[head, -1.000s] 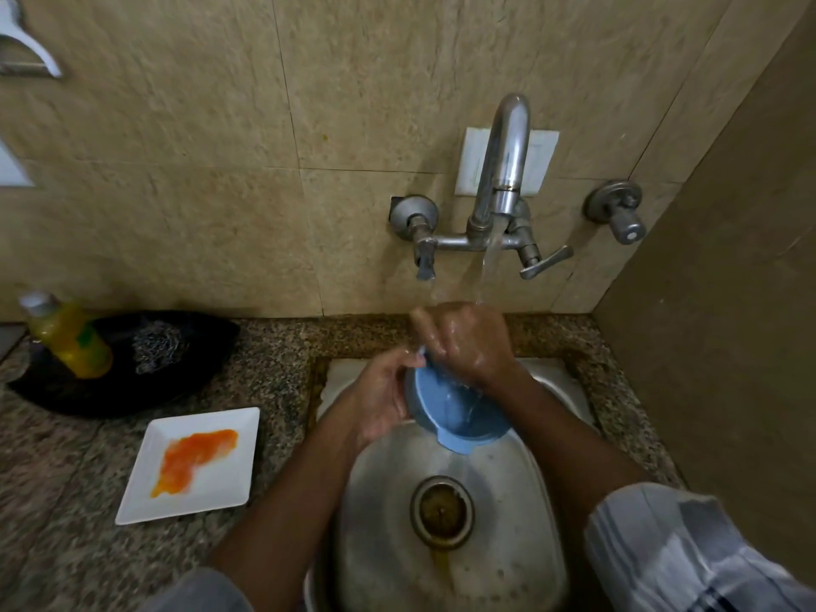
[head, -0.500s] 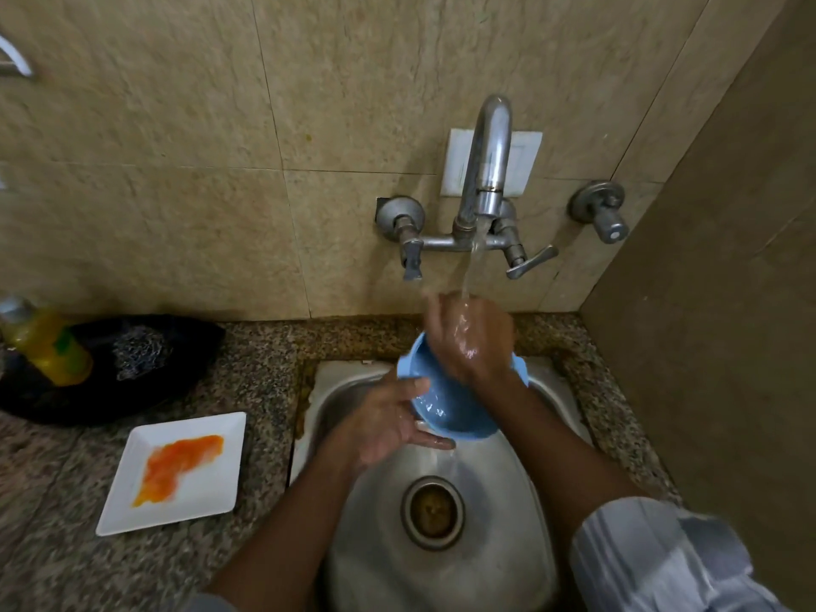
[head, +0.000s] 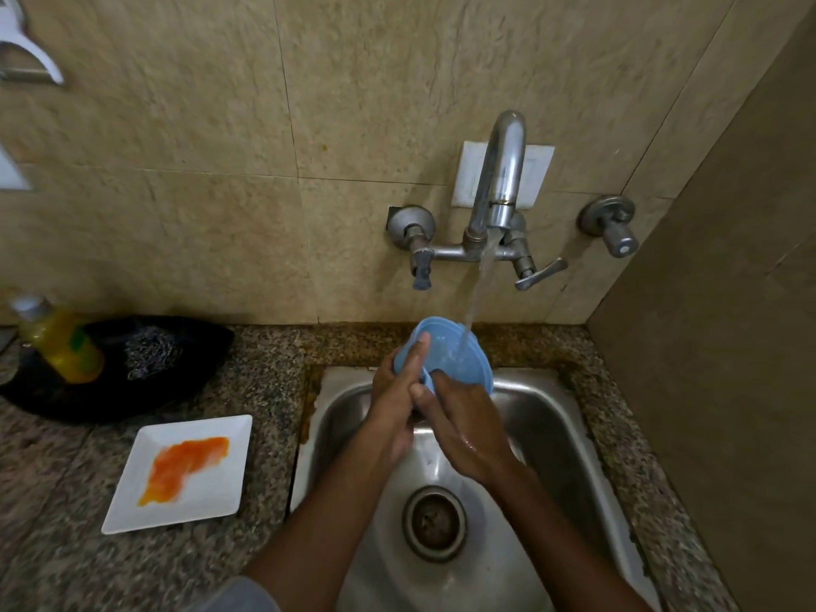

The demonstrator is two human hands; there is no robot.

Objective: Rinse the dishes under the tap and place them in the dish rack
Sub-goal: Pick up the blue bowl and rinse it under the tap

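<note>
A light blue plastic bowl (head: 459, 353) is held tilted over the back of the steel sink (head: 552, 435), its inside facing me. Water runs from the wall tap (head: 501, 178) into it. My left hand (head: 395, 401) grips the bowl's left rim, with a finger reaching up over the edge. My right hand (head: 468, 428) holds its lower right side from below. A white square plate (head: 212, 492) smeared with orange sauce lies on the granite counter, left of the sink.
A black bowl (head: 185, 373) with a steel scrubber (head: 148, 351) and a yellow soap bottle (head: 62, 342) stands at the back left. A side wall closes in on the right. The drain (head: 435, 523) sits mid-sink. A wall valve (head: 611, 225) is right of the tap.
The bowl has been raised and turned so its inside faces the stream. My right hand dropped from on top of it to underneath. My left hand moved up onto its rim.
</note>
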